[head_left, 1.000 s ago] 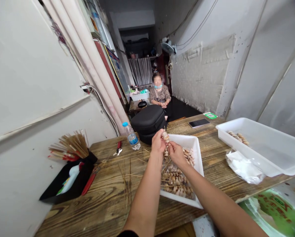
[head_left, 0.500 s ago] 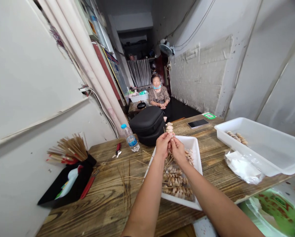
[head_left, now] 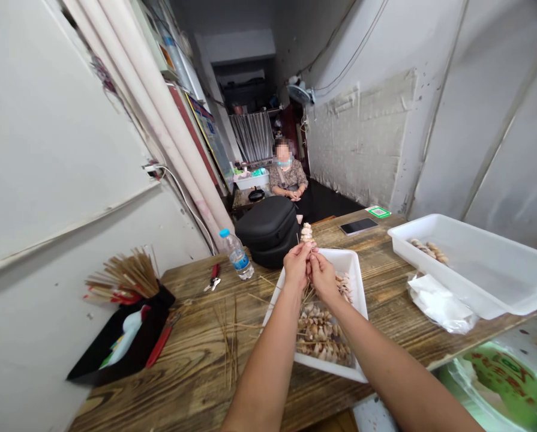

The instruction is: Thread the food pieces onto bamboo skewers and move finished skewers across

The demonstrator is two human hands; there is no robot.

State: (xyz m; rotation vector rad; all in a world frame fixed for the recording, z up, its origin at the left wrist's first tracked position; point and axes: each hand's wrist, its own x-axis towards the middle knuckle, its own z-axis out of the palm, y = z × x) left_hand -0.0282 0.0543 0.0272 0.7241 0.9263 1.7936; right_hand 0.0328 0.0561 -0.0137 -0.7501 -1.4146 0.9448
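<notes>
Both my hands meet above the far end of a white tray (head_left: pixel 360 288). My left hand (head_left: pixel 296 262) is closed round a skewer (head_left: pixel 306 233) threaded with pale, beige pieces, which points upward past my fingers. My right hand (head_left: pixel 321 271) pinches at the lower part of the same skewer, touching my left. Below my wrists, the tray holds rows of loaded skewers (head_left: pixel 322 327) with similar beige pieces, partly hidden by my forearms. Several bare sticks (head_left: pixel 230 342) lie on the wooden table left of the tray.
A black case (head_left: pixel 268 231), water bottle (head_left: pixel 236 255) and keys (head_left: pixel 213 279) stand behind and left. A black box (head_left: pixel 119 342) with bundled sticks is far left. At right are a phone (head_left: pixel 358 226), a second white tray (head_left: pixel 484 258) and a plastic bag (head_left: pixel 441 303). A person (head_left: pixel 288 174) sits beyond.
The view has shifted slightly. More of the loaded skewer shows upright above my fingers; both hands keep their grip at nearly the same place.
</notes>
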